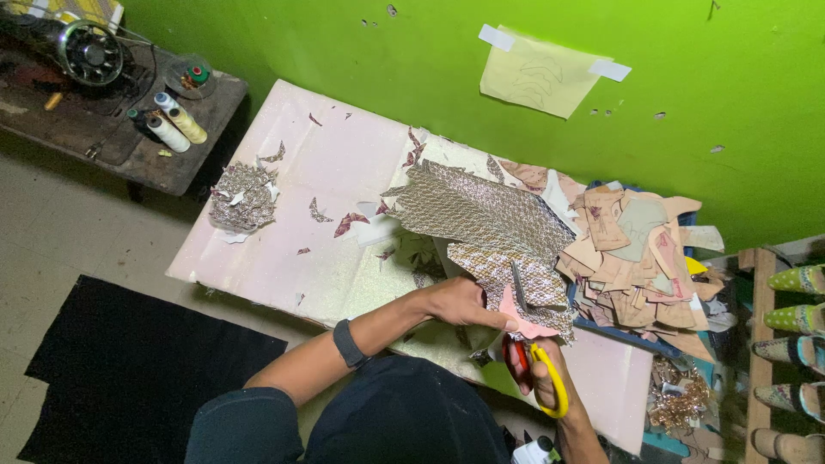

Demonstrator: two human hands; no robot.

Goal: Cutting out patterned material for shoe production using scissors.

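Bare table [326, 163] lies open leftward; left hand [460, 302] pinches patterned fabric [481, 219] at the near edge; right hand [541, 374] clenches yellow-handled scissors [550, 378].

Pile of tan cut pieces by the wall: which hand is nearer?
Right. The right hand, gripping yellow-handled scissors, sits just below-left of the pile of tan cut pieces. The left hand holds the patterned fabric farther left.

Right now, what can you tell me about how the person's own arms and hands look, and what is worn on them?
Both hands are bare, with no gloves. The left hand has a dark band around the wrist, and a short dark sleeve covers the upper arm. The right hand shows no ring or band; its forearm is bare too.
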